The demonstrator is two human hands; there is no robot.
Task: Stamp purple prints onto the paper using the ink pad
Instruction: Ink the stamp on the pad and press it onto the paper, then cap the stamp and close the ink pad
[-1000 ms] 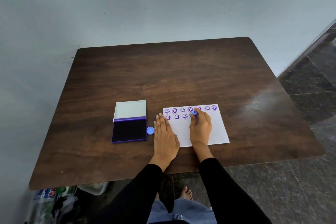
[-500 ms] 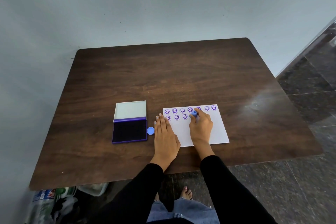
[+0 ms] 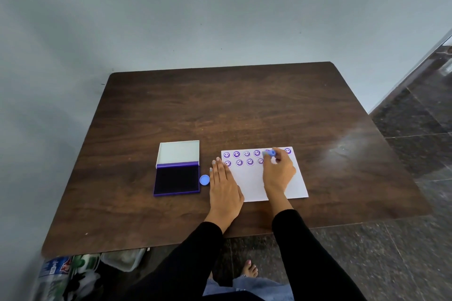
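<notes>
A white paper point(image 3: 252, 181) lies on the brown table point(image 3: 244, 110) and carries two rows of purple smiley prints point(image 3: 236, 154) along its far edge. My right hand point(image 3: 278, 173) pinches a small blue stamp point(image 3: 269, 153), tilted over the paper's upper middle near the newest print. My left hand point(image 3: 223, 184) lies flat with fingers together on the paper's left edge. An open ink pad point(image 3: 177, 181) with a dark purple face and a white raised lid sits left of the paper. A round blue cap point(image 3: 204, 180) rests between the pad and my left hand.
A grey wall stands behind the table. Under the table's front left corner lie plastic bottles and bags point(image 3: 63, 273). Dark stone floor point(image 3: 415, 239) runs to the right. My bare foot point(image 3: 249, 270) shows beneath the table edge.
My right hand has lifted the stamp off the paper and moved it slightly right, which uncovers a fresh print in the second row. The left hand has stayed in place.
</notes>
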